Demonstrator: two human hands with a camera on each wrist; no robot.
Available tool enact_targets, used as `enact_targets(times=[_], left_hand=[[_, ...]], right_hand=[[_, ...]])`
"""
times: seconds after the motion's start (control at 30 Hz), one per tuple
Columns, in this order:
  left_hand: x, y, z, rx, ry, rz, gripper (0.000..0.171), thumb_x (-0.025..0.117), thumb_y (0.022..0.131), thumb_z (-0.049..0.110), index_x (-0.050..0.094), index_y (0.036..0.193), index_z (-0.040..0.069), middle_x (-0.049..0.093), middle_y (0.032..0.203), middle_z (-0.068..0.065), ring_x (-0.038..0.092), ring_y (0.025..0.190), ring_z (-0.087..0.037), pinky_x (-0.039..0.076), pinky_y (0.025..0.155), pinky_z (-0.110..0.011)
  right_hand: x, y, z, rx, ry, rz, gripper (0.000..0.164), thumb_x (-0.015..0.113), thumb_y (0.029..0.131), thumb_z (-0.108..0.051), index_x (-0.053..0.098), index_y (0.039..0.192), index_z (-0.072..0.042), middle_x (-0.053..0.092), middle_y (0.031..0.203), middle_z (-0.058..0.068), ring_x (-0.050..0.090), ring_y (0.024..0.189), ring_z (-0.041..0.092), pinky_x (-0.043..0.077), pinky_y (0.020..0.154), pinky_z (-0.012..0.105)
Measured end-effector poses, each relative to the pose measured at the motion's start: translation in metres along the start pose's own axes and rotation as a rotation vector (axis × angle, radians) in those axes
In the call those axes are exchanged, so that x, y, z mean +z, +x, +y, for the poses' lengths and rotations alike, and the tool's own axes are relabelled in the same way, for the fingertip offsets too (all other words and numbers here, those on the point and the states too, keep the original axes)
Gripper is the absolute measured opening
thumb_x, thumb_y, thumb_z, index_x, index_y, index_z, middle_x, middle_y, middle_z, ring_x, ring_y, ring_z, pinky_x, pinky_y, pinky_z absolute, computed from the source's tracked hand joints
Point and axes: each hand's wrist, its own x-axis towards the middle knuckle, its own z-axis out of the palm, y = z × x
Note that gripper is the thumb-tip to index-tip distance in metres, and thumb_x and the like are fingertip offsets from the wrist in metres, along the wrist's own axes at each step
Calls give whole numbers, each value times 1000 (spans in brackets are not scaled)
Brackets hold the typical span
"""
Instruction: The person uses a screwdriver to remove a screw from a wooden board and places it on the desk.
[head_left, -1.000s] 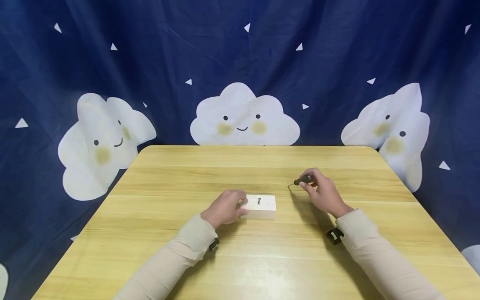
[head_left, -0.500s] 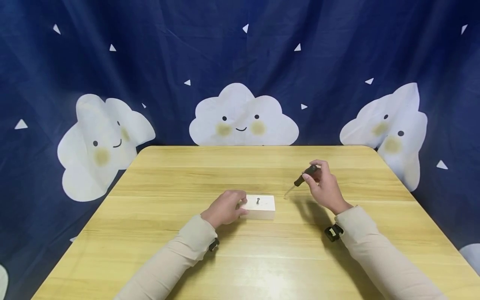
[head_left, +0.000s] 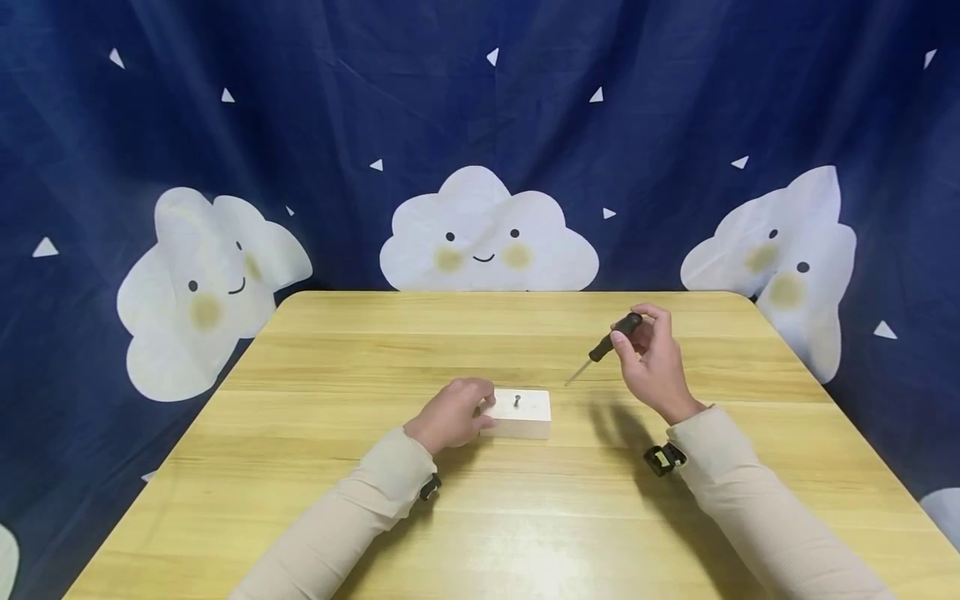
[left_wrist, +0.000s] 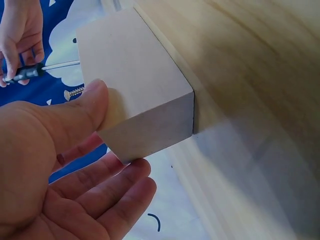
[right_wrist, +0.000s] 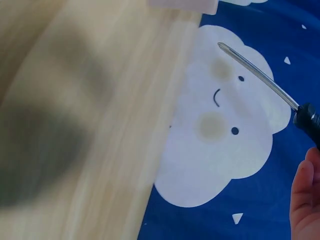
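The person's left hand (head_left: 450, 412) is holding the left end of a pale, rectangular, wood-like block (head_left: 517, 429) in a narrow grip, the thumb pressing its near side. The block is lying on a light yellow-brown, wood-grained table (head_left: 225, 433), and a small grey metal screw (head_left: 517, 402) is standing out of its top face. To the right, the right hand (head_left: 656, 371) is gripping a black-handled screwdriver with a slim metal shaft (head_left: 603, 346), thumb and fingers holding the handle. The screwdriver is slanting down leftward above the table, its tip pointing near the block's right end but staying apart from it. Beyond the far edge, a dark blue fabric curtain with white clouds (head_left: 337, 83) is hanging.
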Motion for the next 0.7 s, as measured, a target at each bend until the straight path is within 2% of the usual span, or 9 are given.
enact_targets(times=[0.23, 0.5, 0.7], left_hand=[[1, 1, 0, 26, -6, 20, 19, 78, 82, 14, 62, 90, 7, 63, 93, -2, 57, 84, -17, 51, 75, -28], [4, 2, 0, 44, 5, 29, 20, 78, 83, 17, 60, 88, 8, 61, 90, 0, 55, 81, -15, 51, 73, -26], [3, 2, 2, 26, 12, 25, 21, 78, 83, 19, 62, 90, 8, 63, 94, -2, 57, 85, -17, 51, 77, -29]], right_hand=[[2, 6, -12, -11, 78, 16, 40, 55, 90, 16, 33, 124, 11, 62, 96, 30, 56, 88, -6, 45, 78, 9], [8, 10, -16, -60, 128, 6, 39, 56, 93, 9, 33, 126, 10, 63, 96, 26, 58, 86, 0, 47, 76, 12], [14, 10, -22, -69, 135, -8, 43, 57, 90, 13, 33, 126, 9, 63, 95, 26, 59, 82, 6, 46, 75, 11]])
